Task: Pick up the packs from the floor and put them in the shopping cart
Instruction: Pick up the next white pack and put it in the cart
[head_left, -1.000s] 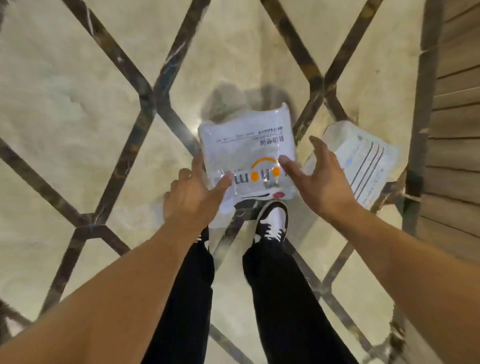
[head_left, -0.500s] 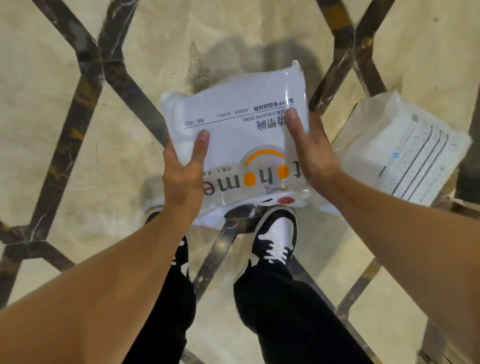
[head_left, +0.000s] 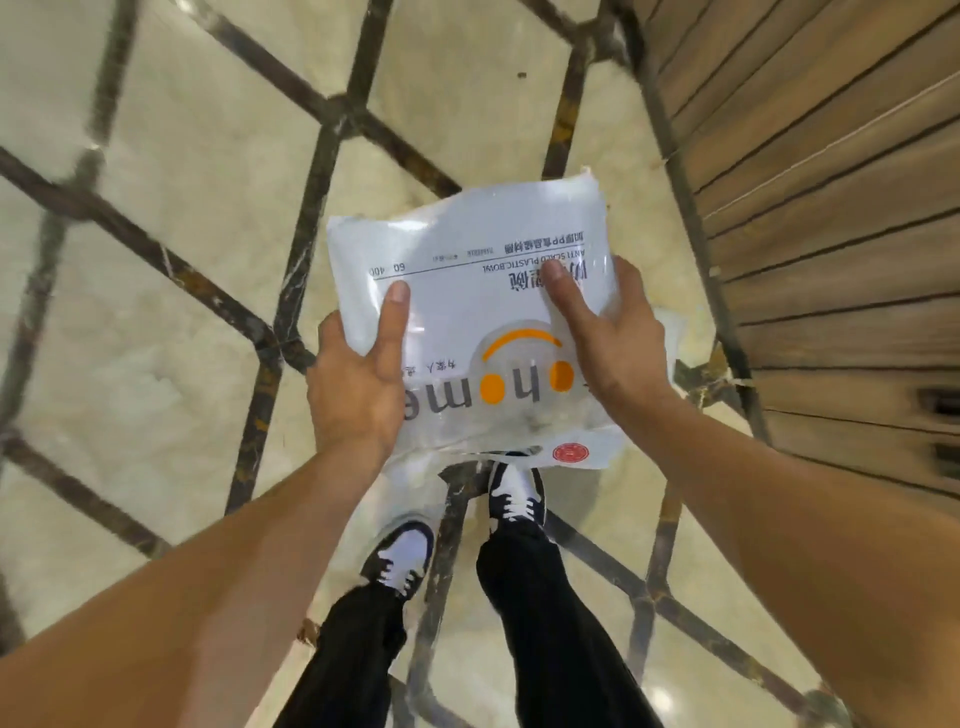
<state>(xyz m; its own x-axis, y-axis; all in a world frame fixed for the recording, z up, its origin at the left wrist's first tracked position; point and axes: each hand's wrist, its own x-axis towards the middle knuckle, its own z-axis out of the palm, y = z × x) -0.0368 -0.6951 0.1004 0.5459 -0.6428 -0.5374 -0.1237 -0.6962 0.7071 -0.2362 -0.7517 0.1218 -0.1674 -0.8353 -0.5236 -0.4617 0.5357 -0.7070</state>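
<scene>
I hold a white plastic pack (head_left: 467, 249) with grey "home" lettering and orange dots in both hands, lifted above the floor in front of my legs. My left hand (head_left: 358, 379) grips its left edge, thumb on top. My right hand (head_left: 608, 343) grips the right side, thumb pressed on the printed face. A sliver of a second white pack (head_left: 675, 332) peeks out behind my right hand, mostly hidden. No shopping cart is in view.
The floor is cream marble (head_left: 171, 322) with dark diagonal inlay strips. A brown wooden slatted surface (head_left: 831, 208) fills the right side. My two black-and-white shoes (head_left: 514, 493) and black trousers stand directly below the pack.
Both hands closed on the pack on the floor, then lifted it. The view has swung so the second pack on the right is now almost hidden.
</scene>
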